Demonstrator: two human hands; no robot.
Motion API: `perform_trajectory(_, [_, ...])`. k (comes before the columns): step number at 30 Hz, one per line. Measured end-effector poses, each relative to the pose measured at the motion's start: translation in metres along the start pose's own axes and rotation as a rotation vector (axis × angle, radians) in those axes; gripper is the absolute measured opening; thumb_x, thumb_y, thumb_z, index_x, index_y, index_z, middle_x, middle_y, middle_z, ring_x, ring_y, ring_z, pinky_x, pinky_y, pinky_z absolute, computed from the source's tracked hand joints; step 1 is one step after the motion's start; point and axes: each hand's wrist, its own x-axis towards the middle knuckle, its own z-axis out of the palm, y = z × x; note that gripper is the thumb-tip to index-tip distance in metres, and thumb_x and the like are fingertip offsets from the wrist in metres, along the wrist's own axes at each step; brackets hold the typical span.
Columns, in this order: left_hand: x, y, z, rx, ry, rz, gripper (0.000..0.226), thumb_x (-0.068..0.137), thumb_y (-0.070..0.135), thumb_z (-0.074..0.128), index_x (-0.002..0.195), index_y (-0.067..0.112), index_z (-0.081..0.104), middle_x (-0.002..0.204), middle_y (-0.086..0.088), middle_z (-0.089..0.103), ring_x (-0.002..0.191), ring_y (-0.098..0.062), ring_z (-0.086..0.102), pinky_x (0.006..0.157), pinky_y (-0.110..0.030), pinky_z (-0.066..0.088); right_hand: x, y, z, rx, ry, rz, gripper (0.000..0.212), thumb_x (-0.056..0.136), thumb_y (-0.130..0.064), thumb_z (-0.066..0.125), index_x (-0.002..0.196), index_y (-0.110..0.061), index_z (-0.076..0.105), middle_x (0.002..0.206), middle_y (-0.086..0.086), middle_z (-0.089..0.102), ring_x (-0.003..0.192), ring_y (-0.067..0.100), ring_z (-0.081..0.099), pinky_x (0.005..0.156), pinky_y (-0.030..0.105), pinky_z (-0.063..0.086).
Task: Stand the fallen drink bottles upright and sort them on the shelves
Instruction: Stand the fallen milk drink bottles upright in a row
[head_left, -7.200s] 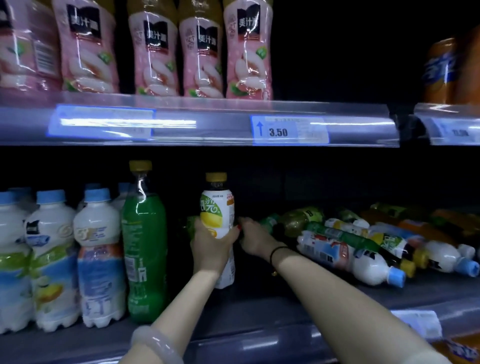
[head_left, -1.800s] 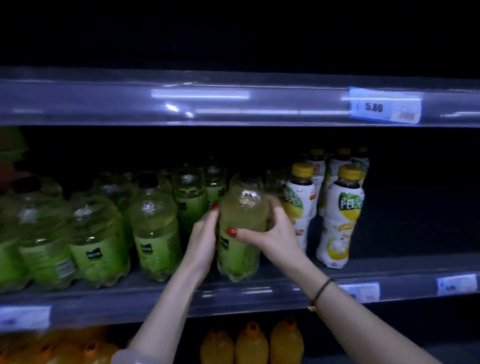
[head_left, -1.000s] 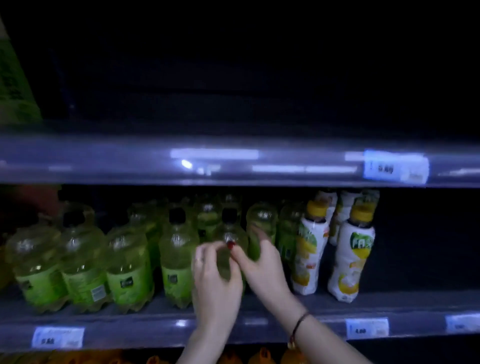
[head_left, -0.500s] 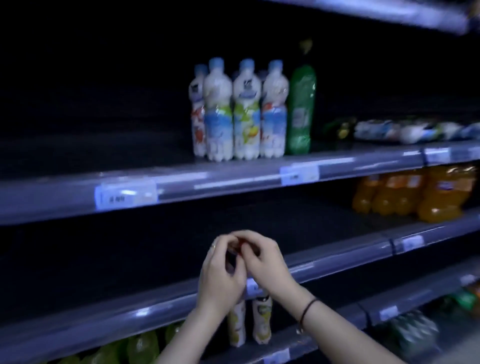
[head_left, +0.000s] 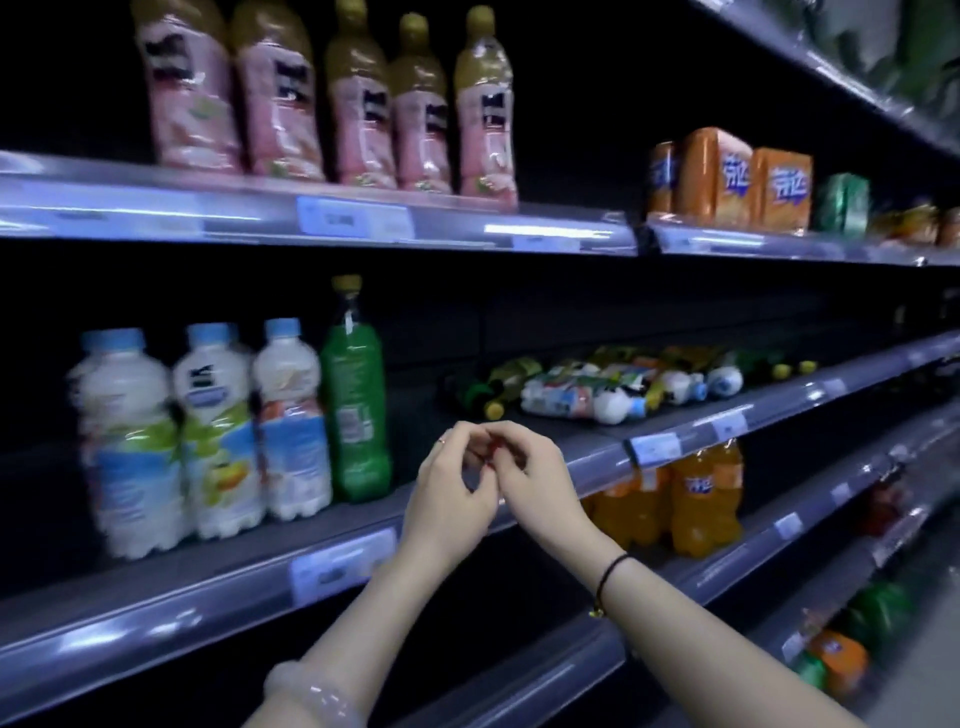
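Neither hand grips anything: the left hand (head_left: 449, 493) and the right hand (head_left: 537, 480) hang together in front of the middle shelf (head_left: 769, 410), fingers loosely curled and fingertips meeting, with no bottle between them. The fallen bottles (head_left: 597, 389) lie in a heap on their sides further right on that same shelf, beyond the hands and well apart from the upright white bottles (head_left: 208, 431) and the tall green bottle (head_left: 356, 400) at the left. They look like filled plastic drinks, so each is probably moderately heavy, with thin walls that give under a squeeze and glossy labels that could slip. Being round, they will likely roll once a neighbour is lifted, perhaps towards the shelf's front rail. The front white bottle (head_left: 582, 405) seems the easiest first pick; a wrap round the labelled middle of the body should hold better than the cap or narrow neck, with the other hand steadying the heap.
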Motion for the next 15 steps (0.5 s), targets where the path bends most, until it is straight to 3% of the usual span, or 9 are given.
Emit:
perform_trajectory(3, [0.047, -0.008, 0.055, 0.038, 0.003, -0.055, 0.021, 0.077, 0.001, 0.053, 0.09, 0.017, 0.057, 0.088, 0.0, 0.061, 0.082, -0.012, 0.059, 0.078, -0.027, 0.048, 0.043, 0.041, -0.043, -0.11, -0.05, -0.004, 0.034, 0.086, 0.001, 0.047, 0.109, -0.013, 0.067, 0.102, 0.0, 0.071, 0.096, 0.01, 0.064, 0.085, 0.015, 0.047])
perform_trajectory(7, [0.102, -0.026, 0.116, 0.119, -0.042, -0.188, 0.027, 0.083, 0.006, 0.052, 0.101, 0.026, 0.056, 0.101, 0.003, 0.061, 0.095, -0.014, 0.059, 0.085, -0.027, 0.048, 0.11, 0.11, -0.098, -0.494, -0.122, 0.075, 0.04, 0.085, -0.008, 0.05, 0.124, -0.01, 0.055, 0.123, 0.009, 0.058, 0.118, 0.025, 0.051, 0.102, 0.033, 0.04])
perform_trajectory(11, [0.139, -0.046, 0.156, 0.18, -0.185, -0.316, 0.046, 0.083, 0.013, 0.049, 0.125, 0.028, 0.052, 0.121, 0.002, 0.06, 0.113, -0.017, 0.056, 0.099, -0.034, 0.047, 0.16, 0.158, -0.127, -1.024, -0.328, 0.253, 0.059, 0.082, -0.034, 0.061, 0.132, -0.011, 0.04, 0.134, 0.015, 0.044, 0.125, 0.035, 0.04, 0.099, 0.042, 0.038])
perform_trajectory(13, [0.154, -0.049, 0.171, 0.194, -0.262, -0.273, 0.051, 0.08, 0.009, 0.048, 0.126, 0.029, 0.051, 0.127, 0.0, 0.058, 0.121, -0.019, 0.052, 0.103, -0.03, 0.042, 0.173, 0.172, -0.128, -1.103, -0.403, 0.251, 0.066, 0.083, -0.038, 0.061, 0.137, -0.01, 0.035, 0.142, 0.016, 0.037, 0.127, 0.037, 0.038, 0.099, 0.041, 0.039])
perform_trajectory(15, [0.17, -0.046, 0.185, 0.282, -0.367, -0.214, 0.05, 0.08, 0.004, 0.05, 0.127, 0.023, 0.052, 0.131, -0.002, 0.054, 0.126, -0.021, 0.047, 0.104, -0.026, 0.038, 0.182, 0.177, -0.13, -1.089, -0.412, 0.188, 0.062, 0.084, -0.039, 0.061, 0.134, -0.01, 0.04, 0.139, 0.017, 0.042, 0.123, 0.036, 0.044, 0.095, 0.039, 0.044])
